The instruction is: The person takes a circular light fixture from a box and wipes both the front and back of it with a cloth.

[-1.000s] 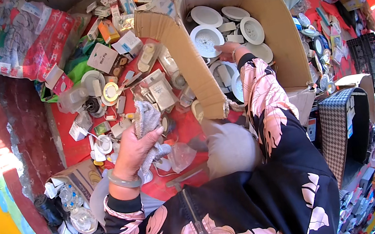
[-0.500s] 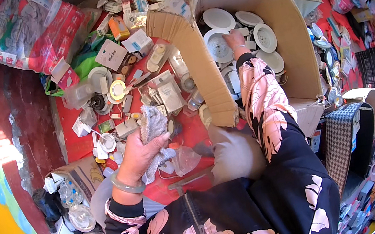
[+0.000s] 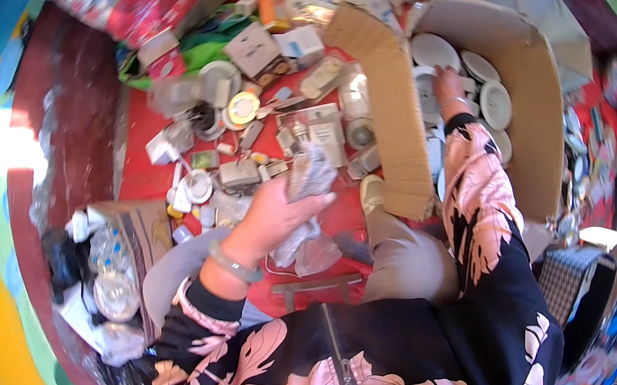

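Observation:
My left hand (image 3: 274, 219) is closed around a crumpled grey cloth (image 3: 311, 173), held above the red floor covering near my knees. A bracelet circles that wrist. My right hand (image 3: 450, 90) reaches down into an open cardboard box (image 3: 526, 103), its fingers curled at the edge of a round white ceiling light (image 3: 428, 97). The box flap hides part of that light. Several other round white lights lie around the hand, among them one at the back (image 3: 434, 51) and one to the right (image 3: 495, 105).
Small boxes, bulbs and lamp parts lie scattered over the red floor covering (image 3: 140, 159). An orange box (image 3: 273, 12) sits at the back. Clear plastic containers (image 3: 115, 294) stand at the left by a brown carton (image 3: 142, 232). A checked box (image 3: 572, 280) is at the right.
The view has turned, so the scene sits further right. My left hand still grips the cloth, further from my body. My right hand stays in the box at the light's edge.

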`<state>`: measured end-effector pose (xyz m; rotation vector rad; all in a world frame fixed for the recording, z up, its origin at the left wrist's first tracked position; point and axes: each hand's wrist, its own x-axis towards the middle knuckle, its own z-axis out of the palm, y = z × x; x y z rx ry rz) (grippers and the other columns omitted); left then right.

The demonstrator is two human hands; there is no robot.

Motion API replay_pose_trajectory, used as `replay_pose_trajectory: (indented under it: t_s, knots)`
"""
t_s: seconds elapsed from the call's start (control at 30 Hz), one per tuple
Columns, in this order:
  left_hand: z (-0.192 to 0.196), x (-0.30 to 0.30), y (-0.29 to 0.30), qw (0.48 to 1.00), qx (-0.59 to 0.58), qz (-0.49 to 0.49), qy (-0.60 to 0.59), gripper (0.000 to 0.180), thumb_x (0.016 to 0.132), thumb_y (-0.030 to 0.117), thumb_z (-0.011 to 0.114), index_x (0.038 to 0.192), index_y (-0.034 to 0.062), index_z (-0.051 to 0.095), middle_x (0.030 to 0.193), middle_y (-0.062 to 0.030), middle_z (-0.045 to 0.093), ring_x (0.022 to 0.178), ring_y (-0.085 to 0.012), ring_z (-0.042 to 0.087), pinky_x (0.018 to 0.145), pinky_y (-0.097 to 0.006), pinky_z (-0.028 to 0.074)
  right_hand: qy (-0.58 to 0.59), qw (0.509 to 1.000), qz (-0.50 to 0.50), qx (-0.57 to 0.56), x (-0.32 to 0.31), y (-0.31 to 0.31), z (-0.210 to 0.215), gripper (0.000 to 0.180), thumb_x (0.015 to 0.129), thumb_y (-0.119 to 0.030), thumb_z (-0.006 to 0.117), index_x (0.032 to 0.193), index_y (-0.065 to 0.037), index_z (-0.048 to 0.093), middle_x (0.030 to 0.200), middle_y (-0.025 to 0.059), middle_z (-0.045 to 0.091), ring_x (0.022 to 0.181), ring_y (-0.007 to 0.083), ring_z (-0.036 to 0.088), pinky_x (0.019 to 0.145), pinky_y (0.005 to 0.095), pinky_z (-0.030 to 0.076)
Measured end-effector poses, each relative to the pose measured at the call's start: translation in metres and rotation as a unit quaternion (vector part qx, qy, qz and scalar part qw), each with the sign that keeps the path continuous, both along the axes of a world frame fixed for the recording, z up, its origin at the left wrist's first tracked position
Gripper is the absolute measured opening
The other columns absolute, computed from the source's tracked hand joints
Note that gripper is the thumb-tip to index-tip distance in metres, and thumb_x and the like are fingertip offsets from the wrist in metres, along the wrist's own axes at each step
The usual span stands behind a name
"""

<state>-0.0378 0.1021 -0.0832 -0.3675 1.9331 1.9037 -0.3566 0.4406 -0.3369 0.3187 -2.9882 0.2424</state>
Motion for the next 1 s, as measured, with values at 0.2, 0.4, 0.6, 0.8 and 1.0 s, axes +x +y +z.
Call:
replay_pose_trajectory:
  t_s: [0.2,0.4,0.6,0.8,1.0]
  knots:
    - [-0.014,0.004,-0.003,0.999,0.045,0.03,0.001,0.026,0.084,0.02,0.063,0.102,0.003,0.055,0.081,0.0011,0.056,0.072,-0.0077,0.051,0.067,-0.026,0.046,-0.111,0.992,-0.064,0.017,-0.005,-0.002,0.038,0.055,0.083,-0.018,0.05,0.135,-0.01,0.035,0.133,0.0236,0.039,0.112,0.0412,0.048,0.094,0.0425,0.041]
    - [-0.038,0.016,-0.005,0.934,0.262,0.238,-0.035,0.013,0.09,0.017,0.051,0.093,0.0041,0.053,0.076,-0.0073,0.058,0.066,-0.0174,0.059,0.059,-0.035,0.05,-0.113,0.902,0.164,-0.383,0.09,-0.11,0.212,0.042,0.085,-0.019,0.054,0.125,-0.007,0.049,0.131,0.0167,0.047,0.118,0.0265,0.047,0.098,0.0373,0.036]
    - [-0.005,0.021,-0.014,0.83,0.454,0.319,-0.049,0.022,0.093,0.027,0.043,0.1,0.0079,0.052,0.091,-0.0078,0.06,0.081,-0.021,0.06,0.073,-0.037,0.049,-0.323,0.811,0.417,-0.253,0.27,-0.224,0.279,0.056,0.084,-0.014,0.056,0.135,-0.007,0.035,0.136,0.013,0.041,0.126,0.0214,0.038,0.105,0.0325,0.028]
    - [0.015,0.041,-0.039,0.815,0.562,0.137,0.023,0.036,0.094,0.035,0.043,0.113,0.006,0.05,0.11,-0.0067,0.055,0.1,-0.0178,0.055,0.087,-0.034,0.046,-0.449,0.708,0.152,-0.524,0.279,-0.246,0.3,0.038,0.086,-0.008,0.05,0.122,0.0,0.046,0.108,0.0124,0.058,0.099,0.024,0.056,0.086,0.0338,0.045]
    - [0.036,0.034,-0.118,0.907,0.352,0.23,-0.026,0.02,0.088,0.021,0.055,0.09,0.0031,0.062,0.084,-0.0068,0.065,0.079,-0.0165,0.062,0.073,-0.026,0.05,-0.383,0.516,-0.096,-0.76,0.279,-0.242,0.304,0.023,0.085,-0.012,0.047,0.102,0.001,0.056,0.09,0.0124,0.062,0.079,0.0243,0.061,0.071,0.0364,0.052]
